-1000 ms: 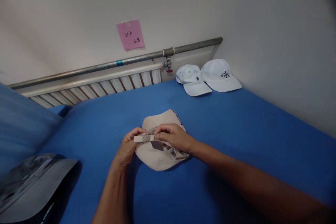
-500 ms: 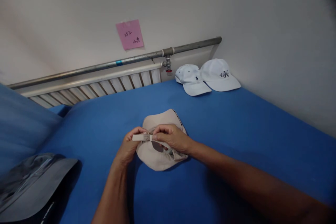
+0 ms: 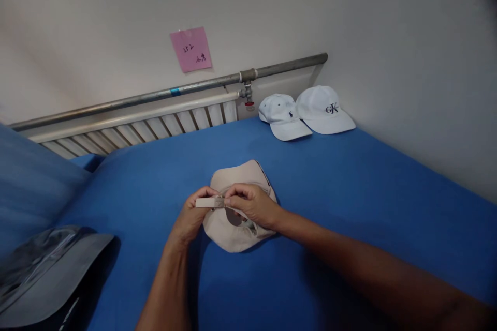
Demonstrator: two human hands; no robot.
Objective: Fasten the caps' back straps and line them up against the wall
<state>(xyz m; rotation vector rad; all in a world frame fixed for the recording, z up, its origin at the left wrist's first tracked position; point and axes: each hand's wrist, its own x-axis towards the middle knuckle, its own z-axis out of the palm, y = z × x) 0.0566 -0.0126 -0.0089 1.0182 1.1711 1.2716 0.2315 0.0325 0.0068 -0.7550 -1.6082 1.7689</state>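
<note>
Nearest you, one grey cap (image 3: 58,289) lies at the lower left of the frame. Near the centre, one beige cap (image 3: 233,236) rests on the blue surface (image 3: 357,191): your left hand (image 3: 189,220) curls closed around its strap (image 3: 204,202), and your right hand (image 3: 257,206) pinches that strap just beside the buckle (image 3: 219,202). Best to steady the buckle, hold the strap flat and pull evenly along it. Beyond, right of centre, two white caps (image 3: 325,109) sit side by side, making four caps; farther, one pink note (image 3: 191,50) hangs upper left.
</note>
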